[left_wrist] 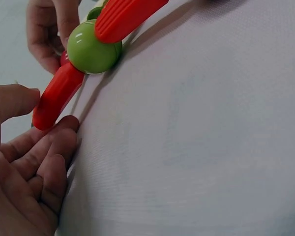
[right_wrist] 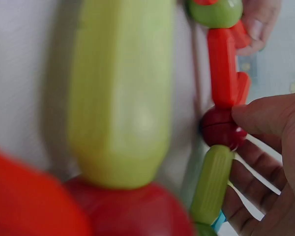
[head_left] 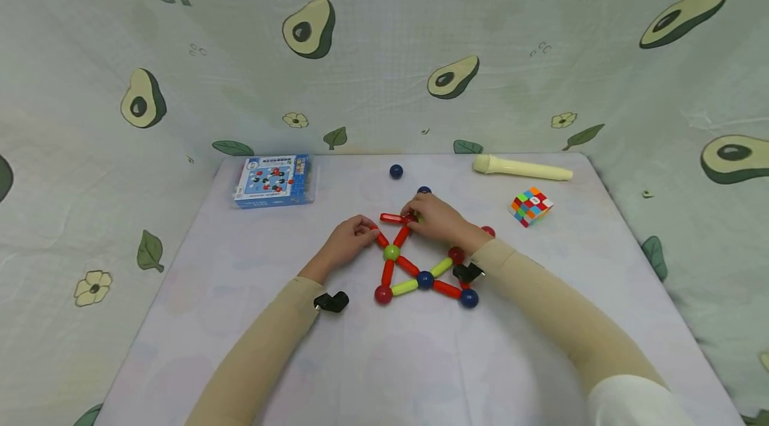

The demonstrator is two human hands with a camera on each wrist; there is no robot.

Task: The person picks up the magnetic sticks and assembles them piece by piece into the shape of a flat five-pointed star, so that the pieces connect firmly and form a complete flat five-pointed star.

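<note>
A flat construction of magnetic rods and balls lies mid-table. My left hand (head_left: 344, 244) pinches the free end of a red rod (left_wrist: 58, 96) between thumb and fingers; its other end joins a green ball (head_left: 391, 252). My right hand (head_left: 440, 220) grips a dark red ball (right_wrist: 219, 127), thumb on its near side and fingers behind. Two red rods and a yellow-green rod (right_wrist: 212, 184) meet at that ball. Nearer the front are a blue ball (head_left: 425, 280), a red ball (head_left: 383, 294) and another blue ball (head_left: 469, 298). The right hand and forearm hide part of the construction.
A loose dark blue ball (head_left: 396, 171) lies behind the construction. At the back left is a blue boxed set (head_left: 273, 180). A pale yellow toy microphone (head_left: 523, 167) and a puzzle cube (head_left: 531, 206) lie at the back right. A patterned cloth (head_left: 384, 45) hangs behind the table.
</note>
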